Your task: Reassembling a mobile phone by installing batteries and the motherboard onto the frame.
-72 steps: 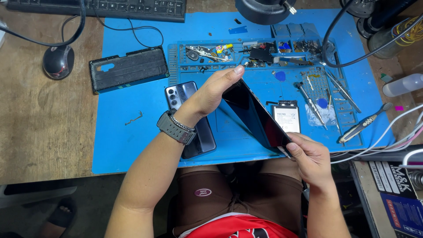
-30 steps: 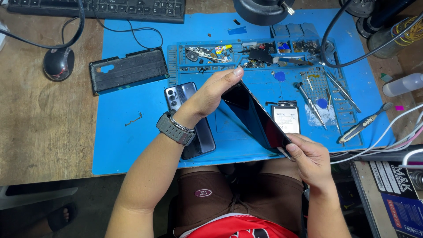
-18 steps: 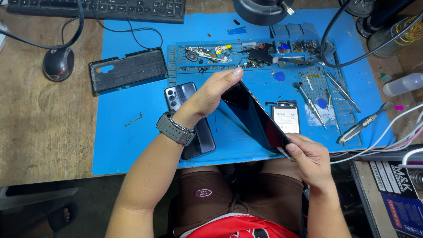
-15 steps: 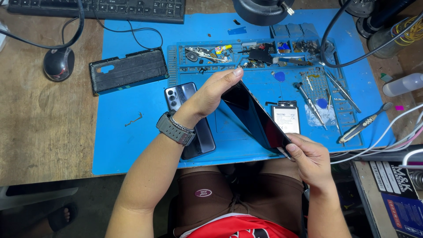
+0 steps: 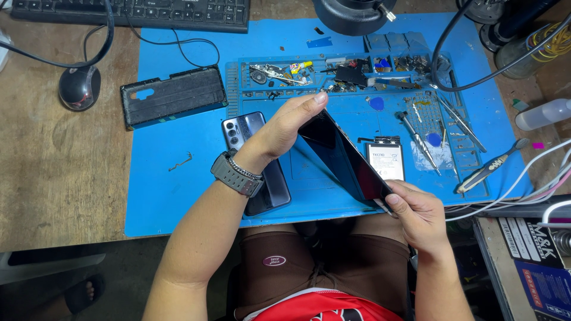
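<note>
Head view shows my left hand (image 5: pixel 285 128) and right hand (image 5: pixel 416 214) both clamping the dark screen panel (image 5: pixel 345 157) tilted above the blue mat (image 5: pixel 178 190), probably mid-inspection, so turning it next calls for steady edges.

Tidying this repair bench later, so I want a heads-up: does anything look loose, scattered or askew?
Yes. Small parts and screws lie jumbled in the tray's top compartments. A little bent metal piece sits alone on the blue mat. The dark screen panel is tilted between the left hand and right hand.

Bright even light from above, sharp clear picture, soft small shadows, shiny glare on the dark phone screen (image 5: pixel 345 160), dim floor below
</note>
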